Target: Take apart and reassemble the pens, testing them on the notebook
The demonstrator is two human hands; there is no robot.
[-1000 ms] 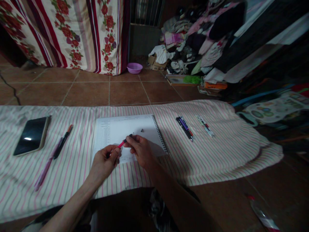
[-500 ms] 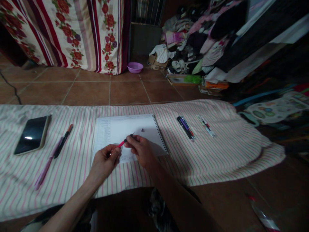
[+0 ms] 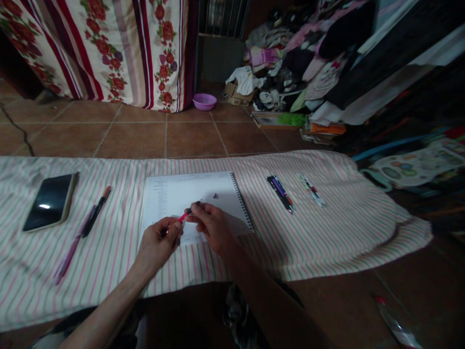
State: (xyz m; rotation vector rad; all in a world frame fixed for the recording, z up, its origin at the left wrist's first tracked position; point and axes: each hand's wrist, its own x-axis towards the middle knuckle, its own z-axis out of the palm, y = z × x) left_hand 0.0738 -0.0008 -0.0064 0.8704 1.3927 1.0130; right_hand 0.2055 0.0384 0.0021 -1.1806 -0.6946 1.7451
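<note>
My left hand (image 3: 162, 237) is closed around the rear of a pink pen (image 3: 183, 216) above the notebook. The fingers of my right hand (image 3: 210, 224) pinch the pen's black front part, and a thin tip sticks out past them. Beneath both hands lies a spiral notebook (image 3: 196, 186), opened to a white page with faint print along its left side. A small dark cone-shaped piece (image 3: 215, 196) rests on that page, just beyond my right hand. My fingers hide much of the pen.
Several pens (image 3: 279, 194) and slim white items (image 3: 311, 190) lie right of the notebook. On the left are a phone (image 3: 49, 201), a black-and-orange pen (image 3: 97, 212) and a purple pen (image 3: 69, 257). All rest on a striped cloth (image 3: 327, 242). A purple basin (image 3: 204, 102) stands on the floor.
The fingers of my right hand have shifted slightly on the pen's black front part. Both hands stay in nearly the same place, and the view has moved a little.
</note>
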